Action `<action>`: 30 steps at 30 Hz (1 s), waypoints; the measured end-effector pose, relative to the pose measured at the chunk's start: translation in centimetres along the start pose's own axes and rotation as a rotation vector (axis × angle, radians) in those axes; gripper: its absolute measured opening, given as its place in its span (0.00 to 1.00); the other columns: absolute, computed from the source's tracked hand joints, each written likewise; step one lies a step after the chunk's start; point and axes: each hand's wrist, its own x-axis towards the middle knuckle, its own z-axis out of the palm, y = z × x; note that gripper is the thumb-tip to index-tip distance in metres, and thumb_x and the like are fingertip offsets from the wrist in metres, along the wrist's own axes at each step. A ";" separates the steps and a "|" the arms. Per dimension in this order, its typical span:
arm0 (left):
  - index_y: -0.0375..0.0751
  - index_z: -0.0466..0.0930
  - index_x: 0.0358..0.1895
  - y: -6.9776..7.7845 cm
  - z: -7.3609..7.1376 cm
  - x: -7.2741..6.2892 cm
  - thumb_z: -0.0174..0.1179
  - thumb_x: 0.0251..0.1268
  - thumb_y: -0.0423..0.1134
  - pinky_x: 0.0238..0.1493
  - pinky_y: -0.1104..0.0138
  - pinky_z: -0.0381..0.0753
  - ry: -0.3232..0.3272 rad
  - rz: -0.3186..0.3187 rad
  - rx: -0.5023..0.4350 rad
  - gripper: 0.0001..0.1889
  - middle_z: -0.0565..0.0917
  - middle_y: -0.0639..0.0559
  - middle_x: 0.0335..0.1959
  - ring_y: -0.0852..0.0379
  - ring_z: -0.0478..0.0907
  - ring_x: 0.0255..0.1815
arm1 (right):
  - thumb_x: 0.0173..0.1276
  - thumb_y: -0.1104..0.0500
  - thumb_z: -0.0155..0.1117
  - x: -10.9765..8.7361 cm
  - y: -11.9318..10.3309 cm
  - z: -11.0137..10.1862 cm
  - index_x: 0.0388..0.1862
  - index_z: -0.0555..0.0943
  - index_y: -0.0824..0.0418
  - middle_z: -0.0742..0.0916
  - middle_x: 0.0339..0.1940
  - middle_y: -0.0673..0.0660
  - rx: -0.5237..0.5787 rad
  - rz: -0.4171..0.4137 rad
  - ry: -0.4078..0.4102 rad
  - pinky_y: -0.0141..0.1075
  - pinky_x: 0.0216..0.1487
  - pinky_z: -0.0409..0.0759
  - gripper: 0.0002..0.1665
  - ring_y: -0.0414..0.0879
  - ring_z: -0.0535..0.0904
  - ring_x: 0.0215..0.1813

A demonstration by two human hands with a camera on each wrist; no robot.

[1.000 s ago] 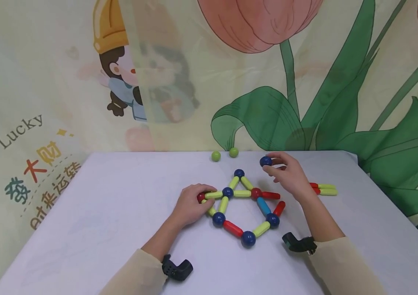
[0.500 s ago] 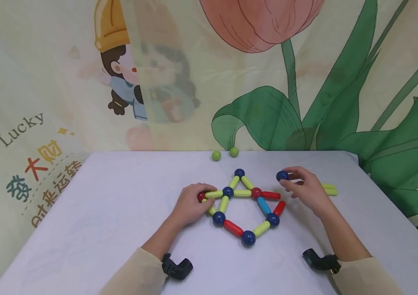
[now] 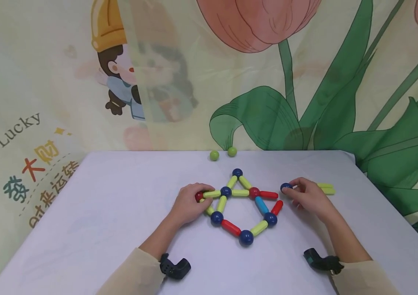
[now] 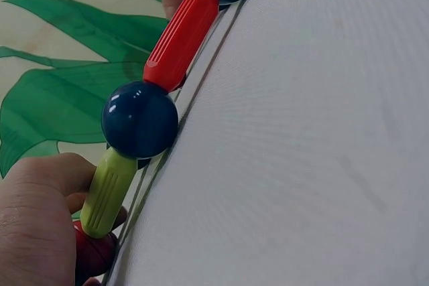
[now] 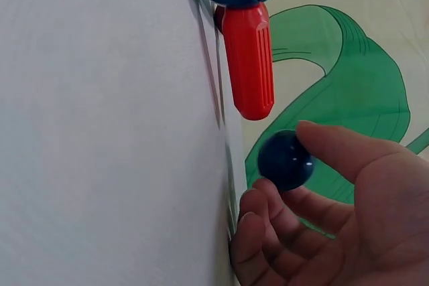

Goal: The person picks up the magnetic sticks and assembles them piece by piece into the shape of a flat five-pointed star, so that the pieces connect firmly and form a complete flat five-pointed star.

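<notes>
A frame of coloured rods and balls lies on the table, with a triangle at its far end. My left hand (image 3: pixel 190 203) grips the red ball (image 3: pixel 199 197) at the frame's left corner, fingers and thumb also around the yellow-green rod (image 3: pixel 211 194) beside it. My right hand (image 3: pixel 310 198) pinches a loose dark blue ball (image 5: pixel 286 160) between thumb and fingers. This ball is just right of the free ends of two red rods, one from the red ball (image 3: pixel 254 192) and one (image 5: pixel 249 65) from the blue ball (image 3: pixel 270 219). In the right wrist view a small gap separates ball and rod.
Two green balls (image 3: pixel 214 155) sit near the table's far edge. Yellow-green rods (image 3: pixel 326 189) lie behind my right hand, partly hidden by it. A printed cloth (image 3: pixel 179 82) hangs behind the white table (image 3: pixel 120 184).
My right hand has moved right and toward me with the blue ball, then lowered it close to the red rods' ends. The left hand has stayed in place.
</notes>
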 end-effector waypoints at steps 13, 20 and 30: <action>0.52 0.87 0.55 0.3 -0.3 -0.1 0.65 0.67 0.41 0.56 0.55 0.81 -0.012 -0.005 -0.018 0.15 0.87 0.54 0.53 0.51 0.78 0.55 | 0.72 0.47 0.67 -0.3 0.8 -0.3 0.67 0.73 0.69 0.82 0.34 0.57 -0.050 -0.011 -0.116 0.36 0.34 0.78 0.35 0.49 0.77 0.32; 0.52 0.87 0.55 0.4 -0.3 -0.2 0.65 0.67 0.41 0.56 0.56 0.81 -0.016 -0.005 -0.017 0.15 0.87 0.54 0.54 0.52 0.78 0.55 | 0.71 0.45 0.67 -0.4 0.9 -0.4 0.66 0.75 0.67 0.82 0.34 0.57 -0.038 -0.028 -0.149 0.35 0.33 0.76 0.35 0.49 0.76 0.32; 0.52 0.87 0.55 0.5 -0.4 -0.2 0.65 0.67 0.41 0.53 0.59 0.80 -0.016 -0.005 -0.013 0.15 0.88 0.54 0.53 0.53 0.77 0.52 | 0.73 0.43 0.65 -0.4 0.9 -0.6 0.64 0.78 0.66 0.83 0.34 0.56 -0.039 -0.036 -0.166 0.35 0.31 0.74 0.33 0.49 0.75 0.32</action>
